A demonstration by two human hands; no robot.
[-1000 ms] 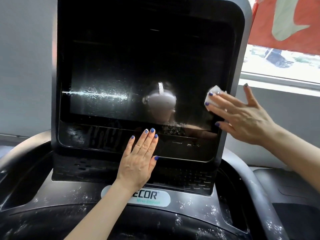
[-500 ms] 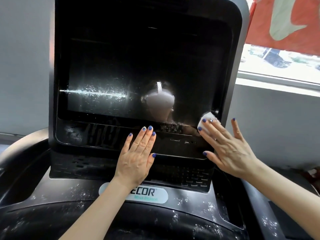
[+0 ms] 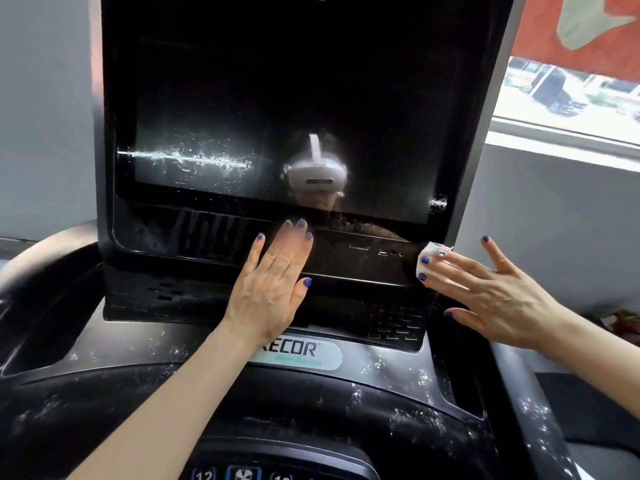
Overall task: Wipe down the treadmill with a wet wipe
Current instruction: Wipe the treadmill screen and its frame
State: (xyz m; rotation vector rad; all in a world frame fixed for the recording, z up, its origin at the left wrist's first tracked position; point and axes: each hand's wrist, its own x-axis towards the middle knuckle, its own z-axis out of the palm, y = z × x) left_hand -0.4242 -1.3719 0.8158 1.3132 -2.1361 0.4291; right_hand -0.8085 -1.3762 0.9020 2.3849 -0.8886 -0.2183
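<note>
Head view shows the right hand (image 3: 498, 299) with fingers straight and spread, pressing a small folded white wipe (image 3: 431, 259) flat against the lower right corner of the screen frame (image 3: 346, 261), just right of a row of small ports (image 3: 379, 250). Only fingertip pressure keeps the wipe in place; nothing is curled round it. The left hand (image 3: 270, 289) lies flat and relaxed, grasping nothing, its palm on the lower frame near the middle, seemingly to steady the panel. Likely trouble: the wipe is mostly covered by the fingers and sits at the very edge, so a stroke carried further right could slide it off the frame or let it slip from under the fingertips. A wet pass leftward over the ports could push moisture into them. The left hand may also leave prints on the glossy frame. White specks and streaks remain on the screen (image 3: 194, 157) at left and across the console (image 3: 381, 386) below, so much seems left to do. The wipe's long axis appears to run roughly up and down the panel, its top edge toward the screen, though its true shape is largely hidden.
</note>
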